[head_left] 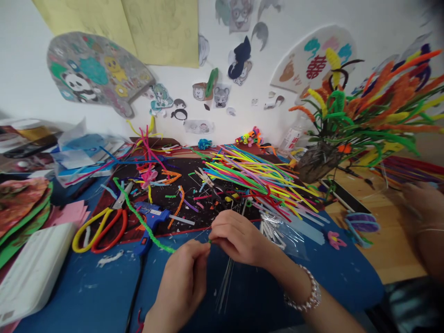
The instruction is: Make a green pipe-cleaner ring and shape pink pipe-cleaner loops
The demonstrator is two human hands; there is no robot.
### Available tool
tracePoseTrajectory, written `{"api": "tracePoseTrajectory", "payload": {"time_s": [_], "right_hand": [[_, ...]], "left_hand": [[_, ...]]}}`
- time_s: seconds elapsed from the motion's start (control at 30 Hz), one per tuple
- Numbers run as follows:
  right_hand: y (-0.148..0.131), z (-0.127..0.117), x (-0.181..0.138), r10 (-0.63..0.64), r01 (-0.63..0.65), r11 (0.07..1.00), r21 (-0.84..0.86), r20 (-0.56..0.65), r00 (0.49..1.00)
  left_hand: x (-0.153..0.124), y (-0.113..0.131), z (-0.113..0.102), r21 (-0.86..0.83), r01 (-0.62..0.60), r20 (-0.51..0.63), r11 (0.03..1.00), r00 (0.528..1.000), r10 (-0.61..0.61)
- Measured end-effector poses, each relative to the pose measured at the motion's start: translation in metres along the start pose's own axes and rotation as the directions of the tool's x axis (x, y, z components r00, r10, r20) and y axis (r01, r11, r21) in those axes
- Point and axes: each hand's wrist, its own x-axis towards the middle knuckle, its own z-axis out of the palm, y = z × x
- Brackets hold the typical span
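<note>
The left hand (183, 280) and right hand (239, 238), side by side, pinch a green braid (132, 207) that slants toward ten o'clock. From the hands, scissors (119, 202) lie at nine, colourful pipe cleaners (249, 172) at one and orange flowers (376, 101) at two.

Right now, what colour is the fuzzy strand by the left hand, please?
The strand is green, clearest in head view.

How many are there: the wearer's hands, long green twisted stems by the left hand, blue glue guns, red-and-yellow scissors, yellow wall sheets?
Wearer's hands: 2 (left hand, right hand)
Green twisted stem: 1
Blue glue gun: 1
Scissors: 1
Yellow sheets: 2
Total: 7
</note>
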Motion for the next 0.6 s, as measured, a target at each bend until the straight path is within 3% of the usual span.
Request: {"api": "tracePoseTrajectory", "payload": {"time_s": [0.1, 0.23, 0.6], "right_hand": [[0.0014, -0.0021, -0.0013, 0.011, -0.011, 1.000, 0.012, 0.002, 1.000], [0.0016, -0.0040, -0.0047, 0.013, -0.008, 0.994, -0.107, 0.038, 0.999], [0.0032, -0.0065, -0.0016, 0.049, -0.027, 0.987, -0.156, 0.137, 0.989]], "left_hand": [[0.0006, 0.0001, -0.0006, -0.003, 0.029, 0.027, 1.000, 0.999, -0.029], [0.0045, 0.0007, -0.0002, 0.039, 0.100, 0.102, 0.994, 0.989, -0.104], [0.0086, -0.0042, 0.0022, 0.099, 0.006, 0.147, 0.995, 0.989, -0.021]]}}
